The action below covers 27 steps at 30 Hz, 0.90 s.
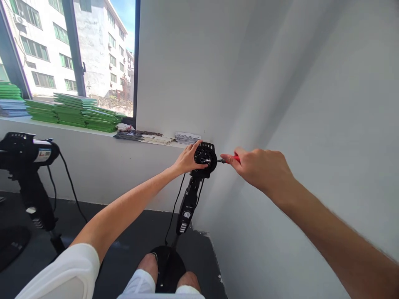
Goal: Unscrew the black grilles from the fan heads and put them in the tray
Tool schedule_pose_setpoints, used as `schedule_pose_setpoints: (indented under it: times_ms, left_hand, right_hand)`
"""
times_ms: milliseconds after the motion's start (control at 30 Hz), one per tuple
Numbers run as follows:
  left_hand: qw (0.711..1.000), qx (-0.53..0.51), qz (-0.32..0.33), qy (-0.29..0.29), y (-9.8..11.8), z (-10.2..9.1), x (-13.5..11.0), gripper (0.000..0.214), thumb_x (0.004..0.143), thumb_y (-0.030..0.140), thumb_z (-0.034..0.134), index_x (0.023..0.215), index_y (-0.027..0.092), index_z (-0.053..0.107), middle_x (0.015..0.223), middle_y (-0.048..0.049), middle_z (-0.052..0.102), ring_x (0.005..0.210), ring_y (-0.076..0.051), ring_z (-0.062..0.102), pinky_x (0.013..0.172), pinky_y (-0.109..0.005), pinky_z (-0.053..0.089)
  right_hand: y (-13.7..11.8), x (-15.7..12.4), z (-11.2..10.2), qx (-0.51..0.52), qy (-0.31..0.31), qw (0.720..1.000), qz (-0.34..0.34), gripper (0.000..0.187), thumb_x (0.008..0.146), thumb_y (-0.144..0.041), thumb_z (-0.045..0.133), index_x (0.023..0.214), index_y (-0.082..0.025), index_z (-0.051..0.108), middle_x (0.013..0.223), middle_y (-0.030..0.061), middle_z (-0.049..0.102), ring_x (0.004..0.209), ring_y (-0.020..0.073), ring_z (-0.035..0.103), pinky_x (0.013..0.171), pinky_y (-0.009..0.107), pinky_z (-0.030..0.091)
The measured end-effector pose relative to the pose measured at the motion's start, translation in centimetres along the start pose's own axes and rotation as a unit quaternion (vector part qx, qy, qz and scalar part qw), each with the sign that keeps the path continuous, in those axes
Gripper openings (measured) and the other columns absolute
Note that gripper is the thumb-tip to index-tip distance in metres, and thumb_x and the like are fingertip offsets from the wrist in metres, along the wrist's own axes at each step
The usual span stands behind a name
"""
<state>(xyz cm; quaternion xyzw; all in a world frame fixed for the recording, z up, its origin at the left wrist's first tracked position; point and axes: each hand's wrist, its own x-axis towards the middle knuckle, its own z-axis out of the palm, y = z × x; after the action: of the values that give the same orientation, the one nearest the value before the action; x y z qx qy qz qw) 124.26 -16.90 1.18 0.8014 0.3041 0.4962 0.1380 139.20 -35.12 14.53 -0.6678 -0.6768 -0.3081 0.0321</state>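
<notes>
A black fan motor housing (206,158) sits on top of a slim black stand (186,207) whose round base (168,265) rests on the floor between my knees. My left hand (187,158) grips the left side of the housing, fingers curled over its rim. My right hand (258,166) is closed round a red-handled screwdriver (232,158), its dark tip touching the housing's right side. A black cable hangs down beside the stand.
A second black fan stand (28,174) with a cable stands at the left. Stacks of green booklets (75,111) and flat papers (156,138) lie on the window sill. White walls meet in a corner just behind the fan; the floor is dark.
</notes>
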Motion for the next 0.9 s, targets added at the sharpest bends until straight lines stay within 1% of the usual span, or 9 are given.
schedule_pose_setpoints:
  times_ms: [100, 167, 267, 433, 567, 700, 767, 833, 900]
  left_hand:
    - [1.000, -0.002, -0.004, 0.000, 0.12, 0.02, 0.00, 0.106, 0.070, 0.041, 0.087, 0.157, 0.026, 0.029, 0.149, -0.0154, 0.052, 0.141, -0.037, 0.048, 0.114, -0.054, 0.043]
    - [1.000, -0.001, -0.005, -0.001, 0.21, -0.02, -0.01, 0.106, 0.070, 0.041, 0.087, 0.157, 0.025, 0.029, 0.149, -0.0160, 0.052, 0.141, -0.037, 0.048, 0.114, -0.053, 0.043]
    - [1.000, 0.000, -0.002, -0.002, 0.32, -0.13, -0.04, 0.106, 0.070, 0.041, 0.087, 0.157, 0.023, 0.029, 0.148, -0.0165, 0.053, 0.140, -0.036, 0.048, 0.114, -0.053, 0.043]
    - [1.000, 0.004, -0.003, 0.005, 0.27, -0.17, -0.11, 0.106, 0.070, 0.042, 0.088, 0.157, 0.025, 0.030, 0.144, -0.0153, 0.055, 0.137, -0.037, 0.050, 0.113, -0.054, 0.043]
    - [1.000, 0.010, 0.002, 0.012, 0.12, 0.01, -0.09, 0.106, 0.069, 0.042, 0.088, 0.157, 0.027, 0.031, 0.140, -0.0137, 0.057, 0.135, -0.036, 0.052, 0.112, -0.053, 0.044]
    - [1.000, 0.007, 0.000, 0.010, 0.19, 0.00, -0.07, 0.106, 0.069, 0.041, 0.089, 0.157, 0.025, 0.031, 0.142, -0.0150, 0.056, 0.136, -0.037, 0.051, 0.113, -0.052, 0.044]
    - [1.000, 0.013, -0.001, 0.010, 0.29, -0.10, -0.11, 0.106, 0.070, 0.040, 0.088, 0.157, 0.024, 0.031, 0.140, -0.0154, 0.057, 0.135, -0.036, 0.052, 0.112, -0.052, 0.045]
    - [1.000, 0.018, -0.002, 0.012, 0.37, -0.18, -0.15, 0.105, 0.070, 0.040, 0.088, 0.157, 0.024, 0.031, 0.138, -0.0149, 0.058, 0.132, -0.036, 0.053, 0.110, -0.052, 0.046]
    - [1.000, 0.018, -0.001, 0.013, 0.38, -0.21, -0.16, 0.105, 0.070, 0.041, 0.088, 0.156, 0.025, 0.031, 0.138, -0.0144, 0.058, 0.132, -0.036, 0.054, 0.110, -0.052, 0.046]
  right_hand:
    - [0.09, -0.07, 0.19, 0.053, -0.019, 0.997, -0.054, 0.039, 0.097, -0.053, 0.040, 0.112, -0.023, 0.059, 0.069, 0.0011, 0.071, 0.053, 0.0182, 0.054, 0.056, 0.029, 0.031]
    - [0.10, -0.14, 0.26, 0.056, -0.015, 0.997, -0.060, 0.038, 0.096, -0.049, 0.041, 0.118, -0.023, 0.056, 0.068, 0.0001, 0.070, 0.052, 0.0179, 0.053, 0.055, 0.029, 0.030]
    - [0.04, -0.20, 0.05, 0.017, -0.002, 1.000, -0.009, 0.045, 0.099, -0.058, 0.032, 0.097, -0.022, 0.059, 0.063, 0.0037, 0.066, 0.052, 0.0190, 0.052, 0.055, 0.031, 0.029]
    - [0.12, -0.08, -0.46, 0.113, -0.064, 0.991, -0.035, 0.030, 0.095, -0.045, 0.044, 0.115, -0.024, 0.050, 0.070, -0.0007, 0.070, 0.057, 0.0183, 0.058, 0.058, 0.029, 0.035]
    - [0.11, -0.02, -0.39, 0.039, -0.034, 0.999, 0.015, 0.039, 0.098, -0.058, 0.034, 0.094, -0.024, 0.052, 0.065, 0.0028, 0.067, 0.055, 0.0201, 0.055, 0.056, 0.031, 0.032]
    - [0.03, 0.11, -0.26, 0.100, -0.049, 0.994, -0.023, 0.028, 0.094, -0.048, 0.047, 0.110, -0.025, 0.050, 0.073, 0.0000, 0.071, 0.057, 0.0184, 0.057, 0.057, 0.029, 0.034]
    - [0.01, 0.14, -0.28, 0.059, -0.026, 0.998, -0.001, 0.030, 0.097, -0.051, 0.041, 0.103, -0.024, 0.053, 0.067, 0.0018, 0.068, 0.055, 0.0195, 0.056, 0.055, 0.030, 0.032]
    - [0.02, 0.13, -0.39, 0.032, -0.006, 0.999, 0.021, 0.041, 0.099, -0.058, 0.033, 0.092, -0.024, 0.053, 0.062, 0.0038, 0.065, 0.055, 0.0209, 0.055, 0.055, 0.032, 0.032]
    - [0.09, 0.15, -0.55, 0.077, -0.033, 0.996, 0.010, 0.034, 0.098, -0.055, 0.039, 0.096, -0.024, 0.052, 0.063, 0.0022, 0.066, 0.058, 0.0211, 0.058, 0.057, 0.031, 0.034]
